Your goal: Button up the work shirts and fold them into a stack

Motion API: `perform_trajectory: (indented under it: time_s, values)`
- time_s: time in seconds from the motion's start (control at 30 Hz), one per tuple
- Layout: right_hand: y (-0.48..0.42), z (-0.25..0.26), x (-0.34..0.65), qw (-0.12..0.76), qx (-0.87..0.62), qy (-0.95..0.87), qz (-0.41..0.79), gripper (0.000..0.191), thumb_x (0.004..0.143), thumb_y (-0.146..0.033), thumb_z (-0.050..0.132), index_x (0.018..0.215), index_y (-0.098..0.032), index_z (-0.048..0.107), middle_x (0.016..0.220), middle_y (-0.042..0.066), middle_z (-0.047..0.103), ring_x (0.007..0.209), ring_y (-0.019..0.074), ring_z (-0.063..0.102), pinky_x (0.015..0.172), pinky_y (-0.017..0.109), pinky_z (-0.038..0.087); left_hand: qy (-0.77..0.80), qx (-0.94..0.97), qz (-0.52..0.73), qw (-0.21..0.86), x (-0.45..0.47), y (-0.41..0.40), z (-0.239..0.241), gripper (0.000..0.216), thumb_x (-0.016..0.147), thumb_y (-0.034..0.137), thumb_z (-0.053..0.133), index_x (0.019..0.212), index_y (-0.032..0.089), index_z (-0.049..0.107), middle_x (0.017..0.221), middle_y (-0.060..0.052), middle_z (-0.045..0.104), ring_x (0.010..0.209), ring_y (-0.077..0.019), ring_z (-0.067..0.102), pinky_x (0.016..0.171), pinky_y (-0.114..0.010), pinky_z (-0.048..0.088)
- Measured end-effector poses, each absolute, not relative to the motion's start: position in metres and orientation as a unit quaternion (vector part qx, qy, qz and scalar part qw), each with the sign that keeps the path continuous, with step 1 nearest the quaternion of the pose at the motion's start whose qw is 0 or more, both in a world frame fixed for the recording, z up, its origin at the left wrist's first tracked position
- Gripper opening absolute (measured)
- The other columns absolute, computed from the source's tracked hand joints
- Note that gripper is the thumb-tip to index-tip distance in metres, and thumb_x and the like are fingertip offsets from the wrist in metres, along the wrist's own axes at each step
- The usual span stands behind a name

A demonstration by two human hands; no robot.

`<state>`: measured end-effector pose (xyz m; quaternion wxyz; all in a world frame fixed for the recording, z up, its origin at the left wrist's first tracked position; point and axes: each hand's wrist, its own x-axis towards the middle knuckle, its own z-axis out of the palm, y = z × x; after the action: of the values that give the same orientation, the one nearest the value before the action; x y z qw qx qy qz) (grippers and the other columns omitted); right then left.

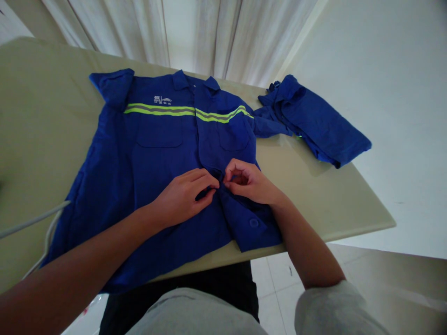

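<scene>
A blue work jacket [160, 163] with a yellow-green and grey reflective stripe lies spread face up, collar away from me. My left hand [186, 193] pinches the front edge of the jacket between thumb and fingers. Close beside it, my right hand [249, 181] pinches the same front opening, fingers curled. What lies between the fingertips is too small to make out. Below my right hand, the lower front corner is folded outward and shows a dark button [253, 223]. A white logo [162, 100] sits on the chest.
A folded blue garment [314, 116] lies at the right back, by the jacket's sleeve. Pale cables [38, 221] reach the jacket's left side. The beige table [345, 200] ends in a corner at the right. Light curtains [195, 32] hang behind, and a white wall stands at the right.
</scene>
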<state>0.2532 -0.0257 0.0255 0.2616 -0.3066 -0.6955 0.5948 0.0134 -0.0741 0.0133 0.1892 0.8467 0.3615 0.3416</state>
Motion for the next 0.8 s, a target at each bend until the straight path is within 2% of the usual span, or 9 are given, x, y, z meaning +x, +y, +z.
perform_trajectory:
  time_s: [0.07, 0.17, 0.27, 0.33, 0.43, 0.67, 0.8]
  values:
    - [-0.027, 0.027, 0.252, 0.249, -0.299, -0.738, 0.552, 0.006, 0.088, -0.013, 0.065, 0.091, -0.018, 0.065, 0.087, -0.001, 0.065, 0.072, 0.0102, 0.057, 0.063, 0.021, 0.044, 0.365, 0.842, 0.339, 0.208, 0.013, -0.073, 0.014, 0.012, 0.096, 0.013, 0.06, 0.103, 0.019, 0.067, 0.095, -0.002, 0.069, 0.086, -0.0146, 0.067, 0.082, -0.027, 0.053]
    - [-0.03, 0.032, 0.251, 0.225, -0.311, -0.789, 0.48, 0.012, 0.088, -0.011, 0.061, 0.089, -0.017, 0.071, 0.086, 0.0, 0.067, 0.07, 0.0101, 0.058, 0.063, 0.021, 0.043, 0.378, 0.835, 0.334, 0.22, 0.013, -0.073, 0.013, 0.011, 0.093, 0.013, 0.061, 0.099, 0.02, 0.067, 0.092, -0.001, 0.068, 0.083, -0.0138, 0.066, 0.08, -0.026, 0.052]
    - [-0.035, 0.039, 0.249, 0.21, -0.328, -0.812, 0.434, 0.006, 0.087, -0.019, 0.073, 0.093, -0.017, 0.073, 0.088, 0.001, 0.068, 0.072, 0.0117, 0.061, 0.062, 0.021, 0.046, 0.385, 0.829, 0.341, 0.219, 0.015, -0.073, 0.013, 0.01, 0.091, 0.012, 0.063, 0.095, 0.019, 0.068, 0.089, 0.0, 0.068, 0.08, -0.0131, 0.067, 0.077, -0.024, 0.052]
    - [-0.037, 0.041, 0.249, 0.199, -0.324, -0.829, 0.411, 0.015, 0.084, -0.024, 0.081, 0.095, -0.018, 0.072, 0.089, 0.002, 0.067, 0.074, 0.0128, 0.062, 0.064, 0.021, 0.048, 0.389, 0.823, 0.349, 0.222, 0.016, -0.074, 0.013, 0.01, 0.089, 0.012, 0.064, 0.095, 0.019, 0.068, 0.089, 0.0, 0.07, 0.079, -0.0125, 0.067, 0.076, -0.023, 0.052]
    - [-0.036, 0.039, 0.249, 0.196, -0.32, -0.851, 0.368, 0.008, 0.086, -0.02, 0.078, 0.089, -0.018, 0.071, 0.085, 0.0, 0.065, 0.07, 0.0112, 0.06, 0.064, 0.021, 0.047, 0.388, 0.822, 0.352, 0.223, 0.016, -0.074, 0.015, 0.009, 0.09, 0.012, 0.064, 0.094, 0.019, 0.069, 0.089, 0.0, 0.07, 0.079, -0.0125, 0.067, 0.076, -0.024, 0.052]
    - [-0.034, 0.032, 0.249, 0.246, -0.317, -0.848, 0.347, 0.004, 0.089, -0.014, 0.07, 0.091, -0.017, 0.072, 0.087, 0.001, 0.063, 0.069, 0.0106, 0.061, 0.062, 0.021, 0.047, 0.308, 0.882, 0.321, 0.155, 0.007, -0.07, 0.009, 0.015, 0.099, 0.014, 0.057, 0.102, 0.021, 0.07, 0.101, -0.003, 0.076, 0.095, -0.0163, 0.071, 0.09, -0.03, 0.055]
    - [-0.035, 0.03, 0.247, 0.24, -0.3, -0.855, 0.348, 0.006, 0.089, -0.014, 0.069, 0.091, -0.018, 0.073, 0.086, 0.001, 0.063, 0.067, 0.0102, 0.059, 0.062, 0.021, 0.048, 0.357, 0.858, 0.337, 0.155, 0.011, -0.074, 0.008, 0.013, 0.099, 0.016, 0.057, 0.103, 0.021, 0.069, 0.098, -0.003, 0.074, 0.09, -0.0157, 0.071, 0.085, -0.028, 0.055]
